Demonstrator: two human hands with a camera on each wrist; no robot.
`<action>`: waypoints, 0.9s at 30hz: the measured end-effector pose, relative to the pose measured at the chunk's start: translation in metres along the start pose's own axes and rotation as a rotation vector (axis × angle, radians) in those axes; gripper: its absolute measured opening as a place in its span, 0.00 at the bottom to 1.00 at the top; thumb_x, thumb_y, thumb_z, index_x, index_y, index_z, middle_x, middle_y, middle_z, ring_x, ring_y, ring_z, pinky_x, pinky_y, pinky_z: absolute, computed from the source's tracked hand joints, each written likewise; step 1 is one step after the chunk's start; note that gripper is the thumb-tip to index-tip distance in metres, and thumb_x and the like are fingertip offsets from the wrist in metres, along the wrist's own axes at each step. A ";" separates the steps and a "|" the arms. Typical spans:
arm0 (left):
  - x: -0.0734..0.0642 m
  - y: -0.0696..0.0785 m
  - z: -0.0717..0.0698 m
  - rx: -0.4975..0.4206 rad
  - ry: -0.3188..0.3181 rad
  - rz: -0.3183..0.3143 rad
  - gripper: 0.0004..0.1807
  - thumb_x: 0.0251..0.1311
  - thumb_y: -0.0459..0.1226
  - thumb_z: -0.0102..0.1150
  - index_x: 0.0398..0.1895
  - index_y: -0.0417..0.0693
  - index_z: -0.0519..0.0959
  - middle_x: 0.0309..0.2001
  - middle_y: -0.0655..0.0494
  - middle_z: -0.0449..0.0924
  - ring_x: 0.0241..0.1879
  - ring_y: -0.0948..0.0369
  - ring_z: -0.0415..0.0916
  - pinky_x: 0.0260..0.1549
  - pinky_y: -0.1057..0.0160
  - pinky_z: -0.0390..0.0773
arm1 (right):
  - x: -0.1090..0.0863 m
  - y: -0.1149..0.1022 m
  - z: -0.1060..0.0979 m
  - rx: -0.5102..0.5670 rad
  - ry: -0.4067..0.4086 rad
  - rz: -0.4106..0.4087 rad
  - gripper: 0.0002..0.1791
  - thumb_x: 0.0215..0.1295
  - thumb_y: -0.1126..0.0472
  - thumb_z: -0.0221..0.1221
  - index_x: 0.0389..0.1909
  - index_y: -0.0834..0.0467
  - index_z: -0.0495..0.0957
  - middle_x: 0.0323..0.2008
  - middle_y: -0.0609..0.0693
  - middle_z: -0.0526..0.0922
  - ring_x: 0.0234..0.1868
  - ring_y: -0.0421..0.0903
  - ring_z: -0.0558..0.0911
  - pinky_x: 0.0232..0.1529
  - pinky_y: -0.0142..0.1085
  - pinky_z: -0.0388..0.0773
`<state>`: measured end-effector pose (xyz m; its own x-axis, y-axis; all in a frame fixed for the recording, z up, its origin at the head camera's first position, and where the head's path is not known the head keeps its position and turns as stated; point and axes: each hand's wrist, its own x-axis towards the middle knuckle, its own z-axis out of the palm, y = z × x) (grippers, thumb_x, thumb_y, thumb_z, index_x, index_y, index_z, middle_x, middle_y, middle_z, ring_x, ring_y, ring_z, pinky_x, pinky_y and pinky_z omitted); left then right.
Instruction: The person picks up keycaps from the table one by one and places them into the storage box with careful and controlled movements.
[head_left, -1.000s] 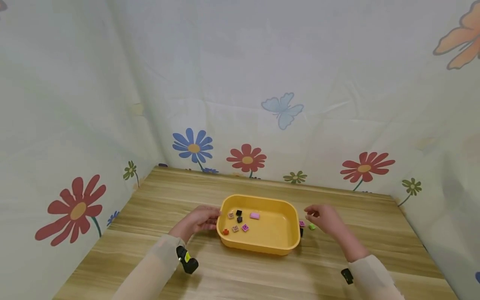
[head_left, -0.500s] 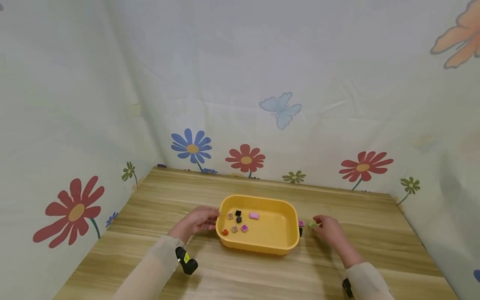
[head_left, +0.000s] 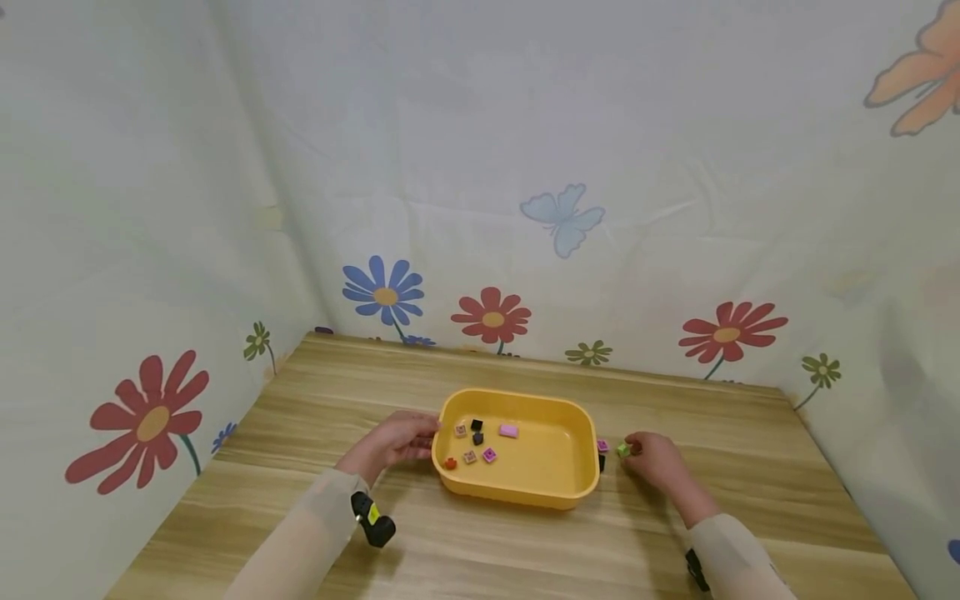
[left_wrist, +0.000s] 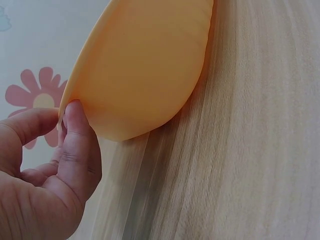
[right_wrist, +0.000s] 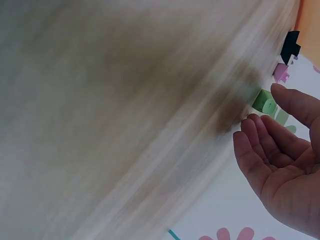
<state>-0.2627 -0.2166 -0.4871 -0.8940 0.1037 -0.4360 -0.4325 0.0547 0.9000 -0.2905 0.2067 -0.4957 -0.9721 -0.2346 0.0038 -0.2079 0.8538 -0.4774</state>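
Left hand: our left hand (head_left: 395, 442) pinches the left rim of the yellow tray (head_left: 555, 498), thumb on the outer wall, fingers curled at the edge, as the left wrist view shows.
Right hand: our right hand (head_left: 654, 459) rests on the table right of the tray, fingers loosely spread and palm open, fingertips (right_wrist: 278, 91) just at the green brick (head_left: 622, 451); we cannot tell whether they touch it.
Green brick: it lies on the wooden table (head_left: 480, 550), near the tray's right end, not gripped.
Beside it: a pink brick (head_left: 602, 447) and a black brick (right_wrist: 290, 46) sit against the tray's right wall.
Tray: it stands mid-table and holds several small bricks at its left half, among them a light pink brick (head_left: 508, 431) and an orange brick (head_left: 450, 463).
Backdrop: a flower-printed cloth (head_left: 480, 167) hangs around the table.
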 end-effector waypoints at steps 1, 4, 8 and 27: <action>0.000 0.000 0.000 -0.001 0.003 -0.001 0.25 0.73 0.33 0.53 0.69 0.27 0.68 0.36 0.55 0.83 0.30 0.66 0.79 0.29 0.72 0.85 | 0.001 0.001 0.001 -0.003 0.001 -0.005 0.20 0.59 0.68 0.66 0.48 0.77 0.80 0.39 0.67 0.86 0.43 0.60 0.85 0.50 0.56 0.84; 0.001 -0.001 -0.001 -0.001 0.007 -0.006 0.25 0.74 0.34 0.53 0.69 0.27 0.68 0.36 0.55 0.83 0.30 0.66 0.79 0.29 0.72 0.85 | 0.003 0.001 0.001 -0.013 0.005 -0.021 0.19 0.58 0.68 0.67 0.47 0.77 0.81 0.36 0.65 0.86 0.40 0.57 0.84 0.47 0.54 0.84; 0.001 -0.001 -0.002 -0.005 0.003 -0.007 0.25 0.74 0.34 0.53 0.69 0.27 0.68 0.38 0.54 0.83 0.30 0.66 0.79 0.29 0.71 0.85 | 0.003 -0.001 -0.001 -0.024 0.006 -0.032 0.17 0.57 0.69 0.67 0.45 0.76 0.82 0.34 0.62 0.85 0.37 0.54 0.83 0.45 0.53 0.84; 0.001 0.000 -0.001 -0.006 0.011 -0.022 0.25 0.74 0.35 0.54 0.69 0.28 0.69 0.36 0.56 0.83 0.30 0.66 0.80 0.29 0.71 0.86 | 0.007 -0.001 -0.005 -0.057 0.017 -0.029 0.13 0.59 0.69 0.65 0.43 0.73 0.83 0.34 0.62 0.85 0.36 0.53 0.82 0.44 0.52 0.84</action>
<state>-0.2638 -0.2175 -0.4871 -0.8856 0.0919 -0.4553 -0.4525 0.0505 0.8904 -0.2982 0.2069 -0.4906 -0.9672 -0.2520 0.0324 -0.2414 0.8721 -0.4257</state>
